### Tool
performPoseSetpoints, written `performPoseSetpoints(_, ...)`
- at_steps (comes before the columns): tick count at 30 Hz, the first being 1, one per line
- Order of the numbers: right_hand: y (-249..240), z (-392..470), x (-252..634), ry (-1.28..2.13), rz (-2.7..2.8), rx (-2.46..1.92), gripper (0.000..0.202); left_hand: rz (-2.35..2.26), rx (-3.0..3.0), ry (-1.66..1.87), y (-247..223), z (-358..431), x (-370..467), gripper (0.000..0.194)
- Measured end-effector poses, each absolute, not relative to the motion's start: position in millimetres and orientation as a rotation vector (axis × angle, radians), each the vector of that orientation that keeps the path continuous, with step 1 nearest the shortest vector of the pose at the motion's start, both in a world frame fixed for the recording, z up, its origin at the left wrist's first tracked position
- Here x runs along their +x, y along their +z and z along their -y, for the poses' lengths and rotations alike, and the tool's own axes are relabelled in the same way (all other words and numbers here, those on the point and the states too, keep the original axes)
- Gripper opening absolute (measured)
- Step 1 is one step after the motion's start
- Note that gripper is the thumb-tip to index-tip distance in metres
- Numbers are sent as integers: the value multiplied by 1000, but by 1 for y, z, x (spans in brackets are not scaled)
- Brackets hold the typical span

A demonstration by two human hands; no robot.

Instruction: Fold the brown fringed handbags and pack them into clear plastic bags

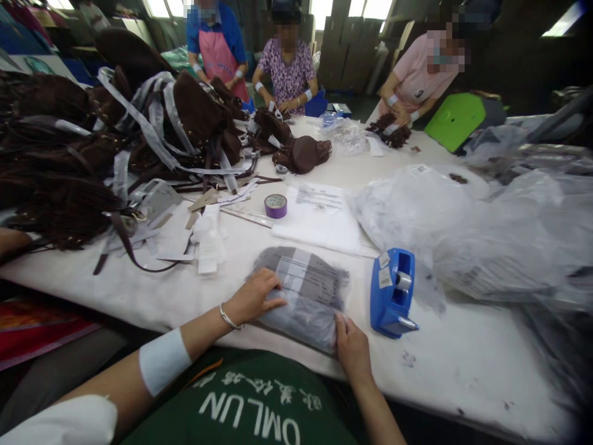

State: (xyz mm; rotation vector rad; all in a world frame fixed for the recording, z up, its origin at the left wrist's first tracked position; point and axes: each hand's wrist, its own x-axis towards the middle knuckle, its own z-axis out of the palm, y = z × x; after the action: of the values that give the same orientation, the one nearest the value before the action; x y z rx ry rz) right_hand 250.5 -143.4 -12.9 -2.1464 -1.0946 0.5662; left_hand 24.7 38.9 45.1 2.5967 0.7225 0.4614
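A clear plastic bag (301, 296) with dark contents and a printed white panel lies on the table in front of me. My left hand (259, 295) rests on its left side, fingers lying over the plastic and thumb apart. At the right edge, my right hand (352, 346) pinches the bag between thumb and fingers. A blue tape dispenser (380, 309) stands just right of the bag. Beyond the bag are a purple-edged tape roll (276, 207) and a stack of flat printed plastic bags (319, 216).
Brown bags with straps (185, 117) are heaped at the left, near loose paper tags (208, 241). Clear plastic (445, 216) piles up at the right, before a green-faced object (456, 120). Several people work across the table (463, 371); another person's hand shows at the left edge.
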Motion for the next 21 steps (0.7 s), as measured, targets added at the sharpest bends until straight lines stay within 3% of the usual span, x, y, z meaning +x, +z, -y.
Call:
performPoseSetpoints(5,-11,167,275,720,739,-2021,46,-719,2492,429,31,-35,41,28)
performPoseSetpoints(10,5,201,319,258,294,-1965,48,-692,2425,490,26,-44,40,30)
performPoseSetpoints(16,32,178,349,284,520,-1948,46,-703,2423,506,24,-43,38,33)
performPoseSetpoints(21,20,187,326,150,433,-1952,36,-716,2415,520,21,-43,37,33)
